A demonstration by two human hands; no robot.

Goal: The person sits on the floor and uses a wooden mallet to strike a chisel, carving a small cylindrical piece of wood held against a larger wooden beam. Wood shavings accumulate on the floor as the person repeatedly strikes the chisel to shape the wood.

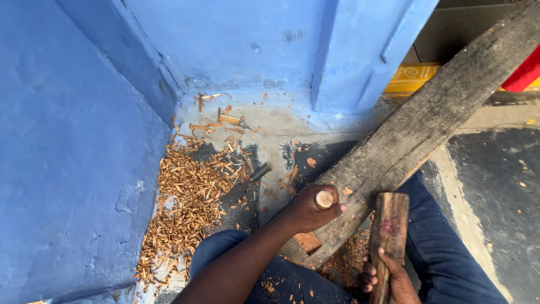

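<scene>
My left hand (309, 211) has its fingers clamped on a chisel (324, 199) set against the plank (427, 118). My right hand (388, 276), just beside the plank, grips a mallet (389, 225).

Weathered grey plank (427, 121): rough, dry wood with open grain and cracked, matt surface. Mallet (389, 225) in the right hand (394, 278): reddish-brown wood, worn smooth, faintly stained on the face. Chisel handle (324, 199) gripped by the left hand (309, 211): pale wood, its round end cut showing bare grain. Shavings (185, 208): thin, curled, orange-tan wood chips, dry and matt. Tool (242, 188) among the shavings: dark, dull metal. Walls (67, 157): blue paint, matt, chipped and scuffed in places. Floor (264, 135): rough, dusty concrete, patchy grey. Trousers (444, 253): dark blue denim cloth.
</scene>
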